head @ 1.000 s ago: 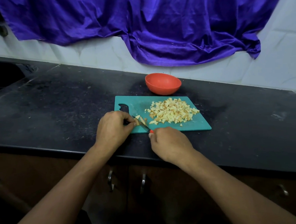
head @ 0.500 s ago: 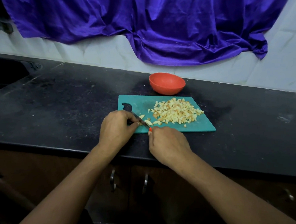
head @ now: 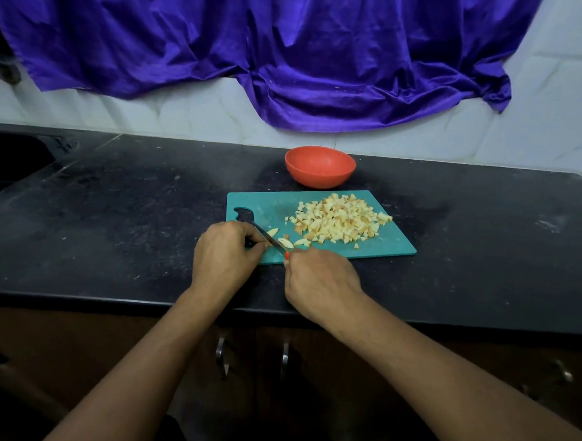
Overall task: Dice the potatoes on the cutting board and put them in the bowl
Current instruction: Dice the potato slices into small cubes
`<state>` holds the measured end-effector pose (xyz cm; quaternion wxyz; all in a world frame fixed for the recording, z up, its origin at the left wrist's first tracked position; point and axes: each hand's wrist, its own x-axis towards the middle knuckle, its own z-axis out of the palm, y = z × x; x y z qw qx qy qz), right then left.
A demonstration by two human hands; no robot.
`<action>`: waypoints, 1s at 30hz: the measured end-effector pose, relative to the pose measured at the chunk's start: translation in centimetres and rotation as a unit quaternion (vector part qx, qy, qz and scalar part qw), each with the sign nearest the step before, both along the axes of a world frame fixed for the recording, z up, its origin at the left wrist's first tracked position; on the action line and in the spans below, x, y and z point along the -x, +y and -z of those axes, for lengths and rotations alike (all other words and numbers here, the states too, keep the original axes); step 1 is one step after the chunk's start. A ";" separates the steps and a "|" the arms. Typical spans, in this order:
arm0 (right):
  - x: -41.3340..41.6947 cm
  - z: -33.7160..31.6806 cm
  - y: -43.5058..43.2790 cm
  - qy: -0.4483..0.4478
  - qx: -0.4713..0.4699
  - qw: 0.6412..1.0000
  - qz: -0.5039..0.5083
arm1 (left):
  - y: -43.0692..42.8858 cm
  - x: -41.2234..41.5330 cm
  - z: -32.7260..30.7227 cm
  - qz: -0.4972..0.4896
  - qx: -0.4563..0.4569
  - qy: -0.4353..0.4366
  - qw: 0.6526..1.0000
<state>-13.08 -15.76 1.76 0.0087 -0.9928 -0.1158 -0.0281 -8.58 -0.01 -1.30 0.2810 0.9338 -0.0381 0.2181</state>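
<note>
Head view | our left hand (head: 227,254) pinches the last potato piece (head: 267,244); right hand (head: 319,279) clenches the knife (head: 269,239) | blade has stepped leftward, fresh slivers (head: 285,242) now freed beside diced pile (head: 342,222) on cutting board (head: 265,204) | bowl (head: 320,166) empty; we're nearly finished dicing.

A dark speckled tabletop (head: 114,212) runs below a white tiled wall (head: 176,115), where purple cloth (head: 307,51) hangs. Beneath, brown cabinet doors (head: 258,390) carry 2 metal handles (head: 220,353). Dim light.

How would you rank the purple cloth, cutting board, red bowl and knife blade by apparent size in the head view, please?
1. purple cloth
2. cutting board
3. red bowl
4. knife blade
The bowl sits farther back, so looks smaller.
</note>
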 end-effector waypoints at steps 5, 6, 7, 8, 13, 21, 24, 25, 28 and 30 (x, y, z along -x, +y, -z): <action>0.2 0.0 -0.8 0.014 -0.005 1.000 -0.007 | -0.1 0.1 0.0 -0.003 0.003 -0.002 1.000; 0.1 0.0 -1.0 0.023 -0.019 1.000 -0.006 | 0.0 0.1 0.1 -0.002 0.006 0.000 1.000; -0.1 0.0 -1.3 0.031 -0.042 0.999 -0.004 | 0.0 0.1 0.1 0.001 0.011 0.001 1.000; -0.2 -0.1 -1.7 0.041 -0.073 0.997 0.000 | 0.1 0.0 0.1 0.002 0.014 0.001 1.000; -1.0 -0.5 -3.9 0.126 -0.317 0.940 0.028 | 0.5 -0.5 0.0 0.024 0.039 0.018 0.999; -2.3 0.0 -6.0 0.231 -0.553 0.797 0.075 | 1.3 -2.1 -1.5 0.151 -0.046 0.116 0.981; -2.4 0.1 -6.1 0.231 -0.564 0.790 0.069 | 1.6 -3.0 -1.4 0.189 -0.015 0.151 0.970; -2.4 0.2 -6.1 0.230 -0.568 0.788 0.068 | 1.6 -3.3 -1.3 0.202 0.006 0.161 0.966; -2.4 0.3 -6.3 0.231 -0.576 0.781 0.065 | 1.7 -3.8 -1.2 0.247 0.055 0.194 0.948; -2.5 0.3 -6.3 0.232 -0.577 0.781 0.064 | 1.5 -4.0 -1.5 0.265 0.054 0.206 0.940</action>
